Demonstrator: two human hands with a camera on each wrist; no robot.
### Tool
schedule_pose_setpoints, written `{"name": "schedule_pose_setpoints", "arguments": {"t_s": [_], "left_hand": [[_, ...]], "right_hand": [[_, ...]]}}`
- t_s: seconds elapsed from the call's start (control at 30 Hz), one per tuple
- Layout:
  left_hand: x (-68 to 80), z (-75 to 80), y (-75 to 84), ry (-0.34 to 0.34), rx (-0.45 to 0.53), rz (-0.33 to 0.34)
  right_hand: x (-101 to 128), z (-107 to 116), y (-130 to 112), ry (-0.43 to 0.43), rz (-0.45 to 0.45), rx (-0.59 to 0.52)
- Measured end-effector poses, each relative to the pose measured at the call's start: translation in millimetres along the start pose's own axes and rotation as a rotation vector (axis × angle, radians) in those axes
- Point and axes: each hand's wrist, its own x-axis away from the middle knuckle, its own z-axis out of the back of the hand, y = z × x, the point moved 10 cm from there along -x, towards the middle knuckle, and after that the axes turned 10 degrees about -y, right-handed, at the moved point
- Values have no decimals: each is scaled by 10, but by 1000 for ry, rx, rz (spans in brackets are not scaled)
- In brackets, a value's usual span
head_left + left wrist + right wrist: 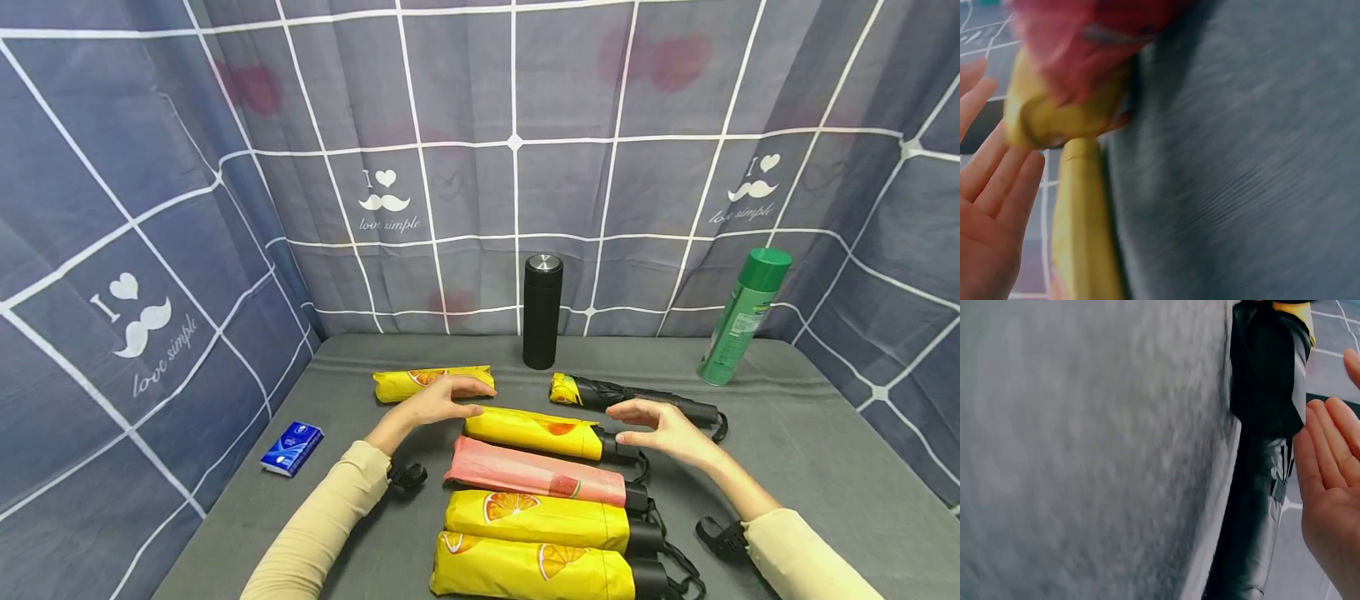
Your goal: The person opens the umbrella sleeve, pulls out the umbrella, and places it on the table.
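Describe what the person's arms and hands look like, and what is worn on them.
Both arms wear long cream-beige sleeves, the left sleeve and the right sleeve ending at the wrists. A black clip-like mount sits at each wrist: the left mount and the right mount. The left hand and right hand are bare, with no gloves, rings or watch visible.

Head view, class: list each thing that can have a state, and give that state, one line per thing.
Left hand: open, fingers straight, holding nothing.
Right hand: open, holding nothing.
Yellow umbrella between the hands: folded, sleeved.
Pink umbrella: folded, sleeved.
Black umbrella: folded, unsleeved.
Black flask: upright, lidded.
Green spray can: capped, leaning.
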Motion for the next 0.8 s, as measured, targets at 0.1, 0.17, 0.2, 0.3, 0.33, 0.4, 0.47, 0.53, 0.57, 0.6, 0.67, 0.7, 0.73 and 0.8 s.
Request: {"name": "schedule_pose_setpoints", "arguments": {"t_s": [0.1,0.17,0.2,0.3,0.33,0.4,0.47,0.53,0.57,0.6,0.67,0.7,0.73,0.8], "left_hand": [[-27,-115,3,-29,-32,-17],[-31,-172,85,-50,-46,-24],[-33,-196,118,-63,-54,-21],[-29,-241,236,-90,-59,-13],[-28,-254,257,-101,-59,-11],[-39,-286,172,-110,-64,-12],[-46,-305,58,-104,-68,-18],[-58,-330,-55,-108,-78,-23],[-65,-335,-102,-103,-81,-25],[-67,-335,-125,-97,-86,-25],[-77,-335,-137,-93,-98,-22],[-81,-337,-134,-93,-109,-20],[-84,-341,-133,-93,-118,-16],[-87,-354,-119,-96,-146,-6]], "right_hand": [[-5,-73,5,-15,4,22],[-8,-118,10,-29,10,33],[-9,-140,7,-36,16,42],[-3,-193,20,-46,33,79],[0,-204,25,-42,39,87],[10,-219,29,-29,46,105],[16,-232,32,-16,50,124],[20,-241,21,-8,53,140],[19,-244,15,-4,56,151],[17,-246,18,0,54,164],[14,-249,19,4,51,186],[12,-248,21,8,48,193],[9,-249,25,10,47,201],[3,-253,33,12,42,219]]}}
